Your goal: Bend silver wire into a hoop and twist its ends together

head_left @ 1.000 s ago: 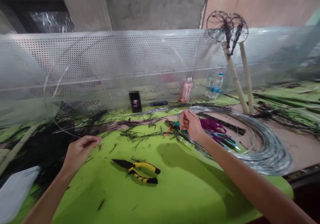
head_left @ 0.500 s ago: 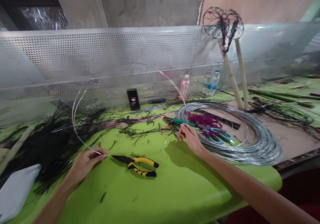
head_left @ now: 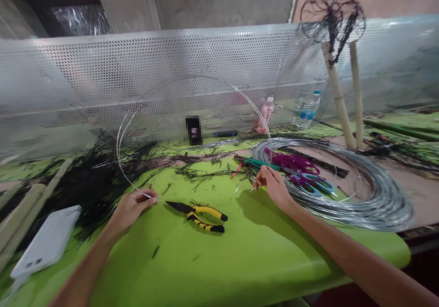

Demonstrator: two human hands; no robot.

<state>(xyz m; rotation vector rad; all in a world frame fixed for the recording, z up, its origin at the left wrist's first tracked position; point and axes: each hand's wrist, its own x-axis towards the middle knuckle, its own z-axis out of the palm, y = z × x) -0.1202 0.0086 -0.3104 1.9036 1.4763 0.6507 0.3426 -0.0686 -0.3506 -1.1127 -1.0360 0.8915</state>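
My left hand (head_left: 132,210) is closed, its thumb and fingers pinching one end of a thin silvery wire (head_left: 120,158). The wire bows up and away in a wide arch, two strands showing side by side. On the right it comes down behind my right hand (head_left: 273,187), whose curled fingers pinch a wire end. Between the hands, pliers (head_left: 206,215) with yellow-and-black handles lie on the green table cover, jaws pointing left. Just beyond my right hand are green-handled pliers (head_left: 262,164), a bundle of purple cord (head_left: 291,161) and blue-handled scissors (head_left: 320,184).
A large coil of wire (head_left: 373,202) lies on the right. Black strands (head_left: 89,172) heap at the left beside a white phone (head_left: 48,240) and pale poles (head_left: 30,215). Bottles (head_left: 265,115) stand near a perforated metal screen (head_left: 192,53). Two bamboo sticks (head_left: 338,99) rise behind the coil.
The view has turned a little to the left, so everything sits farther right in the picture. Both hands keep their grip on the arched wire, and the pliers have not moved on the table.
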